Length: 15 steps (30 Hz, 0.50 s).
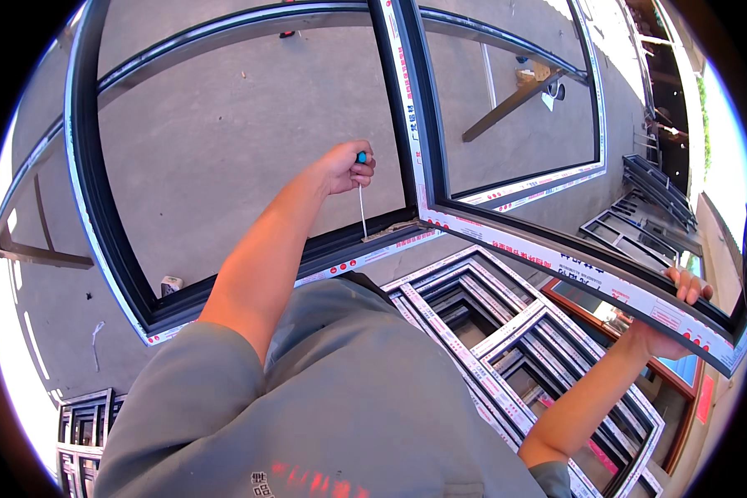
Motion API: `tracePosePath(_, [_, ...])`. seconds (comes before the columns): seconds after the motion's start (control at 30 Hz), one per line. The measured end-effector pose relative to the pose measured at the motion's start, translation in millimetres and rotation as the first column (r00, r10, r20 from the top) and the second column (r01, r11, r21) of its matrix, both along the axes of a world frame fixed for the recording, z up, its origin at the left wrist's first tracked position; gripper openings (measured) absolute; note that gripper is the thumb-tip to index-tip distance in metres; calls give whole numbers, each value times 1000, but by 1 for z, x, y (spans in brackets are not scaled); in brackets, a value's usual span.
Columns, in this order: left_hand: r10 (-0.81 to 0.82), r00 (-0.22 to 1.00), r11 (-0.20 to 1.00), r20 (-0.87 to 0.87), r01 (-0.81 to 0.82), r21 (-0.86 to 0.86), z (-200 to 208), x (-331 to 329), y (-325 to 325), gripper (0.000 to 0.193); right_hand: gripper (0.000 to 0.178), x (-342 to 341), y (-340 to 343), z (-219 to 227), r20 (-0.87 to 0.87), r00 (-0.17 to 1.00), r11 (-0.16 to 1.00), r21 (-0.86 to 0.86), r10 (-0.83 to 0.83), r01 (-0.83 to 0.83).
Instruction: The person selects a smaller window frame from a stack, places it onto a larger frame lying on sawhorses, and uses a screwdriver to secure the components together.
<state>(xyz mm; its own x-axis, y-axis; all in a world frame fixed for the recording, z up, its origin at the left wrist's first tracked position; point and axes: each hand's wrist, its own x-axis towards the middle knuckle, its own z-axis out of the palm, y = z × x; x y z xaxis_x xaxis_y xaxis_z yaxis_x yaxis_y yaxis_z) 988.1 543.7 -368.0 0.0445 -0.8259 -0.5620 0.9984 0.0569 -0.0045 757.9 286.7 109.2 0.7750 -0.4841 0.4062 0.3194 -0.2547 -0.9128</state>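
Observation:
My left hand (346, 168) grips a screwdriver with a blue handle (362, 157); its thin shaft (362, 212) points down to the lower rail of a large dark window frame (249, 278), close to the frame's centre post (407, 108). My right hand (676, 319) holds the bottom rail of the swung-out sash (573, 270), fingers curled over its top edge. The rails carry white protective tape with red marks.
Several stacked window frames (506, 332) lie below the sash. More frames lean at the right (651, 203) and at the lower left (83, 423). A concrete floor (224, 124) shows through the frame, with a small block (170, 285) and a dark bar (515, 104) on it.

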Motion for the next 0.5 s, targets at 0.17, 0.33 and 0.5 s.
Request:
tracePosePath(0.17, [-32, 997, 990, -73, 21, -139, -12, 2, 2, 20, 64, 2, 0, 0, -8, 999, 999, 3, 32, -32])
tracePosePath(0.33, [81, 996, 968, 47, -90, 234, 3, -8, -3, 17, 65, -4, -3, 1, -18, 1000, 1000, -1, 17, -17])
tracePosePath(0.5, [-411, 769, 618, 490, -160, 769, 7, -16, -6, 52, 75, 4, -1, 0, -5, 999, 997, 62, 43, -42])
